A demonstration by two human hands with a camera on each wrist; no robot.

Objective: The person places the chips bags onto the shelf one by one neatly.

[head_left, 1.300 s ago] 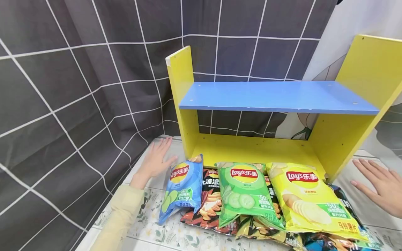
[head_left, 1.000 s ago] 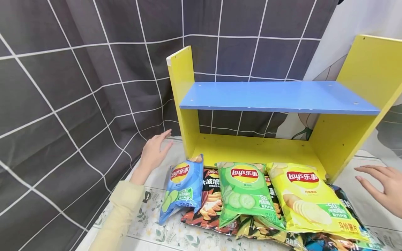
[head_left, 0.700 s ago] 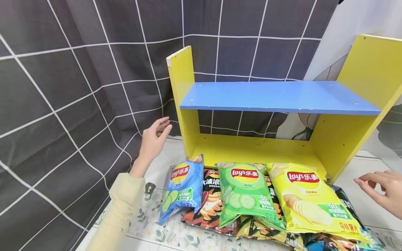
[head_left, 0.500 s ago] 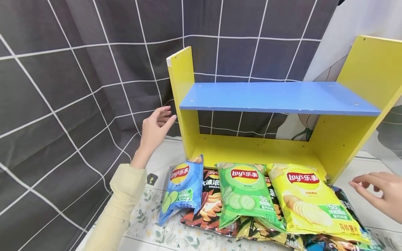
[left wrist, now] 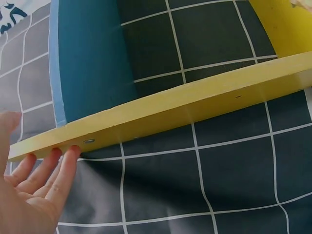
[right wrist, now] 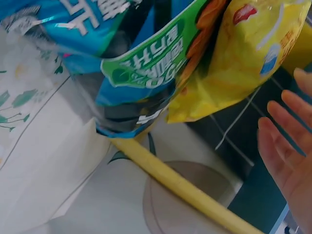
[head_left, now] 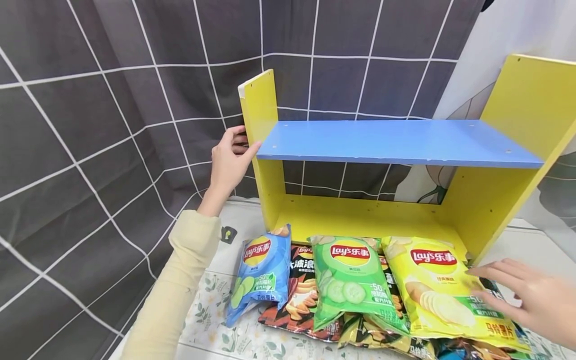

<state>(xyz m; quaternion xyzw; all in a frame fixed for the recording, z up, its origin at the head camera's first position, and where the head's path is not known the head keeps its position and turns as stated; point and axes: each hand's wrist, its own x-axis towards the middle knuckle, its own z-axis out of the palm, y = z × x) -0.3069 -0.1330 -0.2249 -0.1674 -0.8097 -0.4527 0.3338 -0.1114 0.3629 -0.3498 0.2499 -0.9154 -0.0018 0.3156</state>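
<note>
My left hand [head_left: 228, 162] is at the outer side of the shelf's yellow left panel [head_left: 262, 107]. In the left wrist view, its fingertips [left wrist: 73, 150] touch the panel's outer face, while the thumb [left wrist: 9, 124] stands apart from it. My right hand [head_left: 535, 297], slightly blurred, hovers by the right edge of the yellow Lay's chip bag [head_left: 443, 287], with fingers extended and nothing held. A green chip bag [head_left: 353, 280] and a blue one [head_left: 263, 270] lie to the left, in front of the shelf. Beneath them, darker chip bags [head_left: 299, 302] are partly hidden.
The shelf unit has a blue middle board [head_left: 396, 142], a yellow bottom board [head_left: 360, 210] and a yellow right panel [head_left: 477, 205]. A dark gridded curtain [head_left: 112, 150] hangs behind and at left. A floral-patterned cloth [head_left: 211, 310] covers the surface under the bags.
Both hands have left the surface beside the shelf. My left hand rose to the left panel; my right hand moved left, over the yellow bag's edge. The bags and shelf stayed in place.
</note>
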